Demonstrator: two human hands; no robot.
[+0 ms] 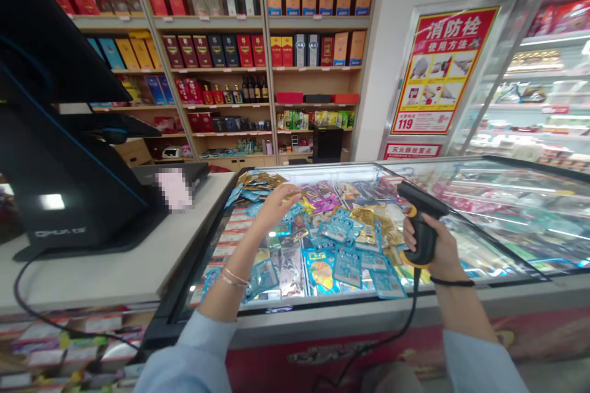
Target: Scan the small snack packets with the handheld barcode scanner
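Note:
My right hand is wrapped round the handle of a black and yellow barcode scanner, whose cable hangs down in front of the freezer. My left hand reaches over the glass top, beside a pile of gold and blue packets; its fingers are bent, and whether they hold anything is too small to tell. Between the hands, blue packets lie loosely over the glass, with gold packets and purple packets behind them.
At the left, a black checkout machine stands on a white counter, its cable trailing over the edge. Shelves of boxes line the back wall. A red and yellow poster hangs right of them, and a lit display case stands far right.

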